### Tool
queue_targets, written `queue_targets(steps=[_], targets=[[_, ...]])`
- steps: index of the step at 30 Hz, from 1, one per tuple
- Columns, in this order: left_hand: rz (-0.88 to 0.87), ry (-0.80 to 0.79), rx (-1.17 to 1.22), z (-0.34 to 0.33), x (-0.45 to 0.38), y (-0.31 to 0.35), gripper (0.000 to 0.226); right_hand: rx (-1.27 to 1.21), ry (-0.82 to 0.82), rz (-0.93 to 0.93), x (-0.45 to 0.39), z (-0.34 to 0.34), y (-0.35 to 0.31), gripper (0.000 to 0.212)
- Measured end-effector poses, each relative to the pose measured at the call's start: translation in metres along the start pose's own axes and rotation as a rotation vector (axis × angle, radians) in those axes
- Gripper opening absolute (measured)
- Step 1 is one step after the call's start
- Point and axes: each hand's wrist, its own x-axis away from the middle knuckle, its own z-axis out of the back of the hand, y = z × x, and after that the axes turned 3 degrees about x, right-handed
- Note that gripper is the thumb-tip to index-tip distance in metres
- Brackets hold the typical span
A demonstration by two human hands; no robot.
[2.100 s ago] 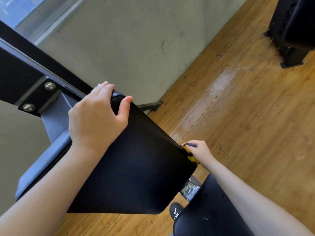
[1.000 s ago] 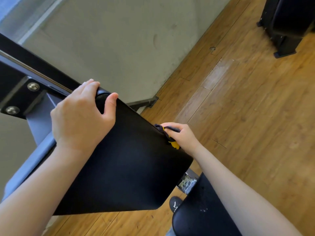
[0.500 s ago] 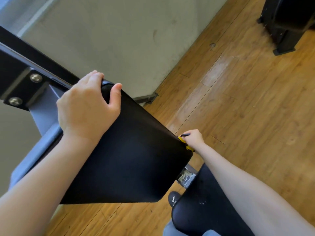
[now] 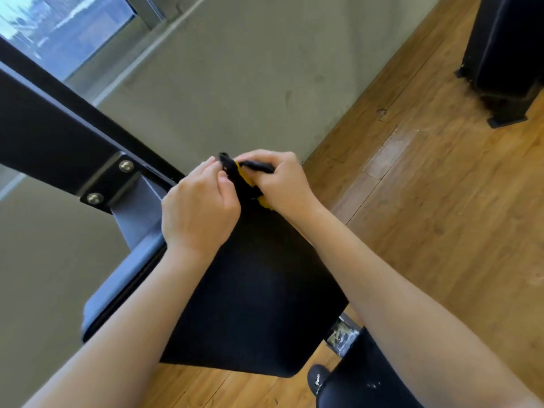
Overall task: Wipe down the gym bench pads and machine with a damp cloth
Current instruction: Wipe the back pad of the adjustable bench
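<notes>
A black back pad [image 4: 256, 301] slopes across the middle of the view on a grey steel frame [image 4: 132, 213]. At its top end both hands meet over a small black and yellow cloth [image 4: 244, 179]. My left hand [image 4: 200, 207] pinches one black edge of the cloth. My right hand [image 4: 282, 184] grips the bunched rest of it, with yellow showing under the palm. A second black seat pad [image 4: 362, 381] lies at the bottom right, partly hidden by my right forearm.
A black bolted crossbeam [image 4: 53, 136] runs from the left. Behind it are a grey wall [image 4: 241, 72] and a window [image 4: 56, 25]. The wooden floor [image 4: 441, 201] spreads to the right, with another black machine base [image 4: 506, 63] at the top right.
My right hand has come up from the pad's lower right edge to its top end with the cloth. My left hand has left the pad's top corner and now pinches the cloth.
</notes>
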Motion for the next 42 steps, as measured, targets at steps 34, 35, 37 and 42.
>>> queue_targets(steps=[34, 35, 37, 42], targets=[[-0.12, 0.109, -0.076, -0.014, -0.001, -0.009, 0.045, 0.41, -0.056, -1.276, 0.142, 0.124, 0.286, 0.016], [-0.124, 0.109, -0.084, -0.014, -0.001, -0.009, 0.045, 0.335, -0.051, -1.303, 0.137, 0.12, 0.278, 0.015], [-0.134, 0.106, -0.093, -0.014, -0.001, -0.009, 0.044, 0.239, -0.097, -1.276, 0.124, 0.116, 0.264, 0.013], [-0.142, 0.1, -0.107, -0.015, -0.002, -0.008, 0.044, 0.216, -0.128, -0.983, 0.095, 0.095, 0.207, 0.019]])
